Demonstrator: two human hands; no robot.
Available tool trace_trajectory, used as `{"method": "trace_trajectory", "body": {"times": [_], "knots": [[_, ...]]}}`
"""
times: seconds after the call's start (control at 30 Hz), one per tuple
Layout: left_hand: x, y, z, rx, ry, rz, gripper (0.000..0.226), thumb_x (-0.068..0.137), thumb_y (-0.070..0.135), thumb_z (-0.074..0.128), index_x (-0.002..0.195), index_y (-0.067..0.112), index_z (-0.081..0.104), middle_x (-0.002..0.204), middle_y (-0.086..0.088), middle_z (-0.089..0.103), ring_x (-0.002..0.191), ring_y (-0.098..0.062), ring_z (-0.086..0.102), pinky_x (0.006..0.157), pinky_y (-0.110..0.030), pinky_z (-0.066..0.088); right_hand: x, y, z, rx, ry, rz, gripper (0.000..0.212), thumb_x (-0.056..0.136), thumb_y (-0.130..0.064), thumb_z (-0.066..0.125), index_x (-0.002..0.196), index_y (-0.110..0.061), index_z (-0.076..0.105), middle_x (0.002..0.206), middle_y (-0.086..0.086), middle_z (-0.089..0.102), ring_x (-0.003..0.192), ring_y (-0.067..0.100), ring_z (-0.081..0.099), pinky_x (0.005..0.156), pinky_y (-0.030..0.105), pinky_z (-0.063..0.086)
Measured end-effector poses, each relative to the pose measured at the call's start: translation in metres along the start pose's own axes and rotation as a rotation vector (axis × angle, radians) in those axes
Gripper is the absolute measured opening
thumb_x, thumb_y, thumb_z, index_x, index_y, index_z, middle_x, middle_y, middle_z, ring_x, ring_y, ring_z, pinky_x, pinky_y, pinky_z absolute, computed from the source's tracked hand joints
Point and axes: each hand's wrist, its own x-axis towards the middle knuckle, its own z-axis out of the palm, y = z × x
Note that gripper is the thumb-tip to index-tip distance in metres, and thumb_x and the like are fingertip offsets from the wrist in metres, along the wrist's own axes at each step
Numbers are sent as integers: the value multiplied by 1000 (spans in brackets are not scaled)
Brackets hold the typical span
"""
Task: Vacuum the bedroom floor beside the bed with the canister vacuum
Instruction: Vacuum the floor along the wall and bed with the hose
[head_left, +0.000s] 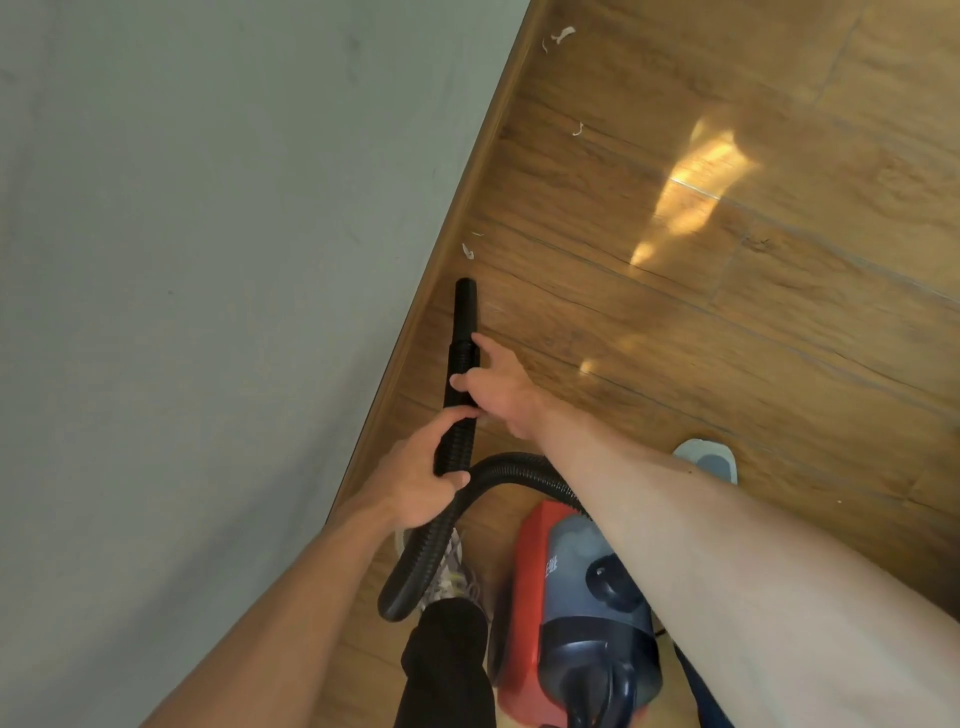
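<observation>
- A pale grey-green flat surface (182, 260) fills the left half of the frame; whether it is a wall or the bed's side I cannot tell.
- A brown wooden strip (457, 218) runs diagonally along its edge, from the top centre down to the lower left.
- The left hand (415, 483), at lower centre, is wrapped round the upper end of the black ribbed hose (519, 467), fingers curled over it.
- The black plastic nozzle tube (464, 312) points up the frame, its open end close beside the strip and just short of a small white scrap (467, 252).
- The right hand (493, 389) grasps the tube's lower part, thumb across it and forefinger stretched along it.
- Below, a patterned sneaker (457, 571) and a black trouser leg (447, 665) stand inside the hose's loop.
- The red and dark blue canister vacuum (571, 623) sits on the floor at bottom centre, partly under the right forearm.
- The glossy wood-grain floor (779, 338) covers the right half, with more white scraps (563, 35) at the top near the strip.
- A pale blue slipper toe (709, 460) shows right of the forearm.
</observation>
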Motion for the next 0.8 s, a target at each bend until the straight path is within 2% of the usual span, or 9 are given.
{"method": "trace_trajectory", "body": {"times": [0.23,0.4,0.6,0.7,0.8], "knots": [[27,22,-13,83,91,70,66,94,12,62,133,59,37,123,6,62,110,-17,61,99,-42,52,16,-35,-20,-32,34,-66,76,93,-1,58,157,-21,22,143,9,48,108,18,53,92,33,53],[39,37,-14,107,130,104,66,94,12,61,139,55,38,125,6,61,109,-18,60,99,-43,52,21,-52,-38,-45,24,-62,76,94,0,55,158,-21,20,135,4,48,102,17,52,72,25,53],[42,69,-6,214,84,136,68,93,13,62,142,52,35,129,6,62,114,-19,61,99,-43,52,14,-54,-72,16,74,-14,77,94,-2,57,158,-21,19,145,9,45,117,24,53,94,37,53],[41,95,3,285,49,141,69,92,15,64,142,53,34,125,3,64,110,-20,63,96,-43,53,6,-54,-96,74,100,26,77,93,-1,58,157,-25,22,141,9,50,115,26,56,88,37,56],[42,127,10,330,30,154,71,88,16,68,137,56,35,114,3,67,97,-19,66,88,-44,56,-3,-58,-123,129,128,57,75,93,-3,59,155,-32,27,137,7,53,114,28,58,84,38,57]]}}
